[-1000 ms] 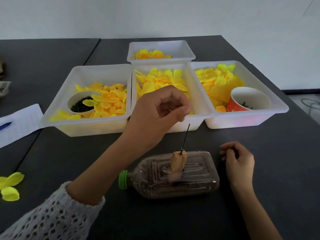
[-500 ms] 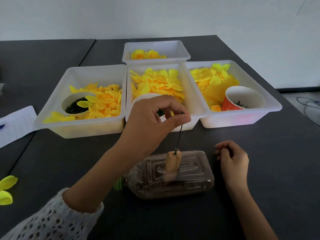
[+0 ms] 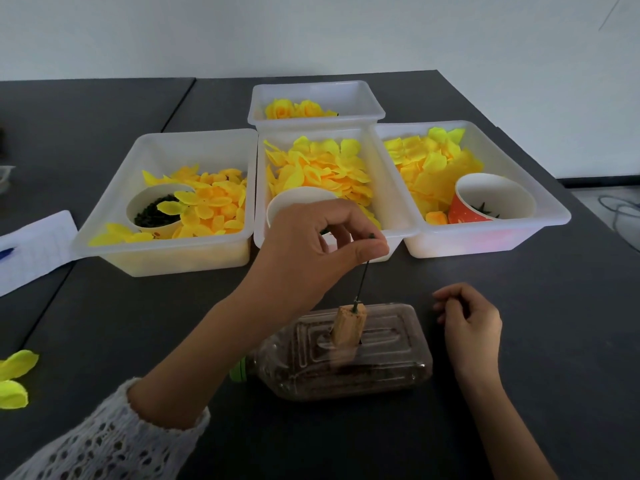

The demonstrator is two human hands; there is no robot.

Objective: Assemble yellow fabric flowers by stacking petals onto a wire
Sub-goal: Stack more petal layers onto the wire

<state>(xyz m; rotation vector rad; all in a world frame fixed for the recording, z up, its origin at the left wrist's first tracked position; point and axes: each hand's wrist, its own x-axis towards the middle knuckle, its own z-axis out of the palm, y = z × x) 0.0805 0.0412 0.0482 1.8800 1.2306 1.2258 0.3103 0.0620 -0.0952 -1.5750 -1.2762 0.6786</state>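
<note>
Left hand (image 3: 313, 252) raised, arm extended forward from knit sleeve (image 3: 104, 441); thumb and index fingertip pinched together, remaining fingers curled. Right hand (image 3: 471, 317) low, resting, fingers loosely curled inward, forearm bare.

you sit at a dark grey table (image 3: 519, 341), and a second table (image 3: 69, 133) of the same colour stands just beside it on the left, with a thin seam between them. behind them you see a plain pale wall (image 3: 311, 32). at the right edge some cables (image 3: 620, 211) lie on a light floor (image 3: 602, 197). the light is dim.
</note>
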